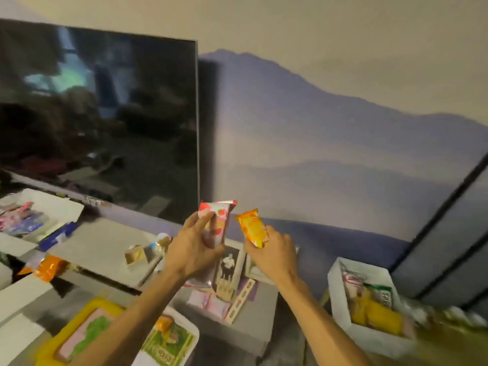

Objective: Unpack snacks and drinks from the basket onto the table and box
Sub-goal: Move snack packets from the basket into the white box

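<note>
Bare forearms rise from the bottom edge over the grey tabletop (105, 241). On the left hand (190, 249) the grip is clamped round a pink-and-white strawberry-printed snack packet (215, 223), held upright, its top standing clear above the fingers. On the right hand (272, 252) the grip pinches the lower end of a smaller orange foil snack packet (252, 228), just beside the pink one, not touching. Beyond the tabletop's right edge sits a white cardboard box (335, 294) holding yellow packets.

Dark television (100, 114) stands against a mountain-mural wall (330, 122).
</note>
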A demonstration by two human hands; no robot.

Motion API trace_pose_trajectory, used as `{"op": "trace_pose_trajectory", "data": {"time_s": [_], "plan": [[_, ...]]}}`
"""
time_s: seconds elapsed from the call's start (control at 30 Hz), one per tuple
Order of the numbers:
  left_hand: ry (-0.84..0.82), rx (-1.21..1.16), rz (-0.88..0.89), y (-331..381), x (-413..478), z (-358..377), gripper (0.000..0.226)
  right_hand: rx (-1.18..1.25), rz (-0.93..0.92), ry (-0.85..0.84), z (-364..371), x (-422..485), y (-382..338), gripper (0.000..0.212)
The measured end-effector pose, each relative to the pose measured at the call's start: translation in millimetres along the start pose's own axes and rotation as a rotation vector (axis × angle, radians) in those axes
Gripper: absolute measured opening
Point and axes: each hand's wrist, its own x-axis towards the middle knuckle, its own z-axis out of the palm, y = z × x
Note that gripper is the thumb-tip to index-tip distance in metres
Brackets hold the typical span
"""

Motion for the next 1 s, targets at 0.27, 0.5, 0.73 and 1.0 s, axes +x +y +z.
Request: {"op": "trace_pose_trajectory", "data": {"time_s": [0.27, 0.5, 0.73, 1.0], "plan": [[-0.154, -0.043, 0.23, 183.4, -20.1, 133.1, 0.089, -0.144, 0.223, 0.163, -162.6, -42.2, 149.5, 0.033], [-0.279, -0.051, 0.294, 300.7, -44.0, 247.8, 0.088, -0.215, 0.365, 0.203, -259.4, -71.6, 284.4, 0.037], [-0.383, 0.001, 0.276, 352.5, -9.0, 335.6, 0.089, -0.194, 0.435, 0.114, -286.1, -44.4, 380.7, 0.03], [-0.478, 0.007, 0.124, 329.6, 70.1, 456.6, 0.086, -0.258, 0.501, -0.044, -237.0, 26.6, 472.9, 0.039]]}}
